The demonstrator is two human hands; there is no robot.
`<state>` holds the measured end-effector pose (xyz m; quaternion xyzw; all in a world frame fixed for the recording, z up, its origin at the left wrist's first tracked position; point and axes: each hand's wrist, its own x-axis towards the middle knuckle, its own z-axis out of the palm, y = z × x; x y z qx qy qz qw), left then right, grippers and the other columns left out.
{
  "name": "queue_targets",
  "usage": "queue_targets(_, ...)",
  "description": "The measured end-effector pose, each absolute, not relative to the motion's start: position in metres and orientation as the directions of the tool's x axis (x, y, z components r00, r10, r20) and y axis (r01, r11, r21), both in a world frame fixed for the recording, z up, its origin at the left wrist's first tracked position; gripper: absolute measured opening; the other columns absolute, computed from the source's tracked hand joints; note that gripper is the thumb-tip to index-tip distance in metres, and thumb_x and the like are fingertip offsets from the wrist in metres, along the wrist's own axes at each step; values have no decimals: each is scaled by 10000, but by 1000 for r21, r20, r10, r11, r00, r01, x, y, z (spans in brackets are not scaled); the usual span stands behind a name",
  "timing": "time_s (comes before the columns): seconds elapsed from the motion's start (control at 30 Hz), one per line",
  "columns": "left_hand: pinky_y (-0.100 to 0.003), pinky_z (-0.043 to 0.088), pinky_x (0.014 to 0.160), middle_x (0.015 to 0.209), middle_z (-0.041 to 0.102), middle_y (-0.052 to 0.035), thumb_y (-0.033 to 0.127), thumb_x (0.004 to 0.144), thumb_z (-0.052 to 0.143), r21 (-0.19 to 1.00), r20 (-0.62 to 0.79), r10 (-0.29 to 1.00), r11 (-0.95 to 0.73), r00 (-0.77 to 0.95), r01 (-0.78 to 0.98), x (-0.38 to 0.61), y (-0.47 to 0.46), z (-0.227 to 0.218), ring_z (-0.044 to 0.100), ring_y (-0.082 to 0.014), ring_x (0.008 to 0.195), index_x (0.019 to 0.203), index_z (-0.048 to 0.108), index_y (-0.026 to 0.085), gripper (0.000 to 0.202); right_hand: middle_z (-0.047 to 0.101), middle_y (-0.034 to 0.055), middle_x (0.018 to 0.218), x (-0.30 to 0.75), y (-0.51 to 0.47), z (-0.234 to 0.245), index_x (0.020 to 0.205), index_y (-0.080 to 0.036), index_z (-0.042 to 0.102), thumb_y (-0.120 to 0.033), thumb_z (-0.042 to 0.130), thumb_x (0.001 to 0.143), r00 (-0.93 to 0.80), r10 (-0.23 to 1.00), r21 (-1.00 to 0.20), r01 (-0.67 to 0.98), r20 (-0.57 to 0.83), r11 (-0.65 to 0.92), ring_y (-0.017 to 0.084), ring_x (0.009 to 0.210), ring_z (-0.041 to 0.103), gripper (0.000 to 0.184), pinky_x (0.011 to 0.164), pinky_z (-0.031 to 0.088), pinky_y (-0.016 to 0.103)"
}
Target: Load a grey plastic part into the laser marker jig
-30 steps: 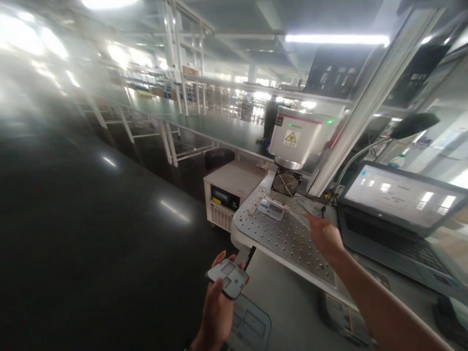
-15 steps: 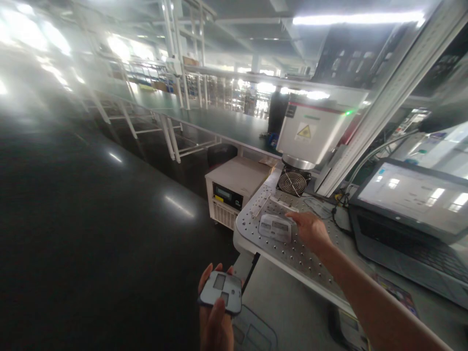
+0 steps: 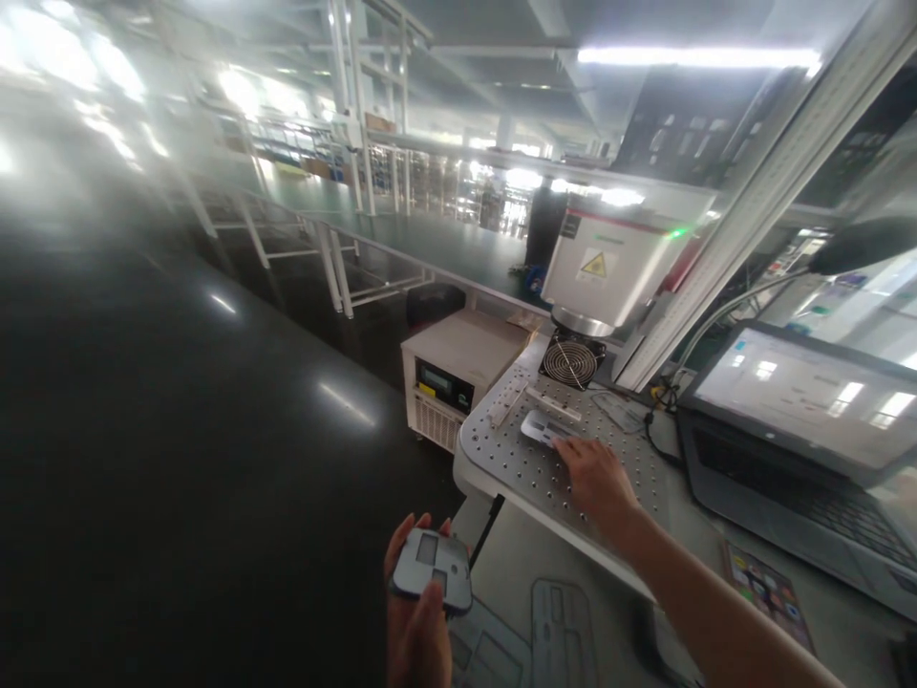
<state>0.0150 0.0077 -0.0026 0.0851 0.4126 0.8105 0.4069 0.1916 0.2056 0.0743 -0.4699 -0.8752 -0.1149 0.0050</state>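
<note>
Here, the left grip cradles a grey plate.

perforated steel table above a grey bench

the table carries a round wire-guarded fan, two narrow metal strips, a pale grey moulded plate and a thin clear sheet; the bench holds a laptop, a card printed with coloured icons and outlined template sheets; a white cabinet unit stands on the dark polished floor
</note>
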Motion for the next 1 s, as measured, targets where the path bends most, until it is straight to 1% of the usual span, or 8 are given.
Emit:
queue_targets(0.1,-473,516,1004,1456,464,-64,488,662,786,737,-188,737,-331,-649,-589,13,8,-7,454,-368,1350,1316,488,363,730,689,103,1144,172,212,69,1280,-224,614,-76,379,926,-542,832,182,836,120,518,271,1016,599,450,830,448,378)
queue_targets(0.27,-472,524,994,1409,512,-67,472,604,816,730,-212,727,-327,-653,-600,11,14,-11,530,-357,1268,1270,528,338,738,679,107,1119,156,227,70,1257,-238,617,-123,377,950,-513,850,167,854,121,492,271,1020,586,406,819,439,377)
queue_targets(0.43,-481,530,983,1414,497,-65,514,610,805,739,-225,724,-309,-652,-599,12,15,-9,512,-368,1287,1275,514,346,745,679,111,1102,151,234,70,1219,-228,644,-140,376,954,-505,854,156,860,123,486,268,1025,574,387,834,441,372)
queue_targets(0.6,-475,530,980,1446,478,-63,496,639,780,750,-245,730,-274,-638,-602,13,14,-10,528,-355,1275,1309,483,353,747,676,115,1111,152,236,67,1243,-248,642,-143,376,956,-506,852,118,862,136,493,260,1053,563,405,868,446,370)
queue_targets(0.77,-483,505,1020,1445,461,-82,463,688,762,766,-227,746,-260,-626,-588,13,14,-7,436,-379,1363,1330,459,332,722,688,81,1096,153,240,67,1165,-265,680,-275,473,971,-495,849,49,868,183,495,254,1025,592,284,854,475,373)
queue_targets(0.87,-493,507,1015,1448,448,-75,458,730,738,794,-195,760,-249,-620,-554,12,15,-5,417,-374,1374,1336,454,345,679,674,80,1188,156,230,73,1221,-238,648,-323,514,969,-481,842,-6,867,245,498,247,1095,586,298,894,475,370)
queue_targets(0.93,-492,518,992,1449,446,-67,459,745,727,805,-183,760,-248,-624,-539,10,15,-5,433,-362,1359,1333,460,357,654,627,96,1313,162,214,81,1299,-213,595,-330,504,979,-470,829,-40,863,304,504,243,1185,553,353,955,457,369)
queue_targets(1.0,-477,516,988,1429,464,-53,451,742,734,814,-169,761,-250,-627,-524,9,15,-5,469,-336,1327,1320,476,364,639,586,86,1392,177,193,90,1341,-214,562,-345,502,982,-458,812,-65,857,361,512,228,1244,525,387,1007,437,354)
